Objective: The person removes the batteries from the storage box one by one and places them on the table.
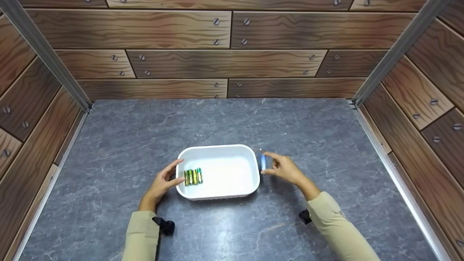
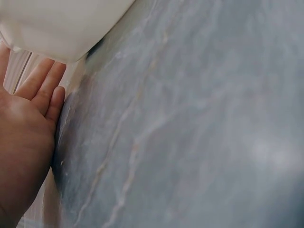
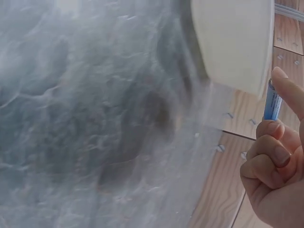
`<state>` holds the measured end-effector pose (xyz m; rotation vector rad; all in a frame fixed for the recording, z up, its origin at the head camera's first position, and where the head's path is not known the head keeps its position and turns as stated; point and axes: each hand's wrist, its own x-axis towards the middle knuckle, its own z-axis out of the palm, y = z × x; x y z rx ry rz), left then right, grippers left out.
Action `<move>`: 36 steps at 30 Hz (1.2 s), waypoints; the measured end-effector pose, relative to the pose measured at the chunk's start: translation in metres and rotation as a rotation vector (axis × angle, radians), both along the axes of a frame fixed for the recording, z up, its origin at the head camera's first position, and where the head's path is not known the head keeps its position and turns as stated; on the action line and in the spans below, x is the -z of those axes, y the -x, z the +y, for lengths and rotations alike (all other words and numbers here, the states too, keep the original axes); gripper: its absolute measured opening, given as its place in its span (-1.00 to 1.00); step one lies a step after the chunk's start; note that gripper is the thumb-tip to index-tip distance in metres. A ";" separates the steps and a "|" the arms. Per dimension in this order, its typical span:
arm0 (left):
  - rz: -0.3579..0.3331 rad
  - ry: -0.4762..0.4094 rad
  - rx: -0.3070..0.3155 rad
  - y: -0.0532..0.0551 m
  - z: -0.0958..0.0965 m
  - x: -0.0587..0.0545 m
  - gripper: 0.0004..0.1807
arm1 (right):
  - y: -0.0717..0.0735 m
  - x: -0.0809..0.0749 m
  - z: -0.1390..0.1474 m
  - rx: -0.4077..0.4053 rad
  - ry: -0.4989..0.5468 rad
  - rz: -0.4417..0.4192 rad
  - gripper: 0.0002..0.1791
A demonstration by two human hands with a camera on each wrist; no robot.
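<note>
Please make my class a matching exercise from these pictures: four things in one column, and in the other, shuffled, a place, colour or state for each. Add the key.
Things
1. Left hand
2. Right hand
3. Green-and-gold batteries
4. Tray

Descriptions
A. White, standing on the grey tabletop
B. Pinching a blue battery outside the tray
C. At the tray's left rim
D. Side by side in a row inside the tray

Right pairs: 1-C, 2-B, 3-D, 4-A

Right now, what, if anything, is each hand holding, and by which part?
Right hand pinches the blue battery near its ends; left hand only touches the white tray at its rim.
</note>
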<state>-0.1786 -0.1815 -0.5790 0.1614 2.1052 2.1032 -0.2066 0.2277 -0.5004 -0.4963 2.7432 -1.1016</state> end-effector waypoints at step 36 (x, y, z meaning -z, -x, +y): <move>-0.015 -0.003 -0.010 -0.001 0.001 -0.001 -0.27 | 0.009 0.045 0.007 0.003 -0.063 -0.127 -0.32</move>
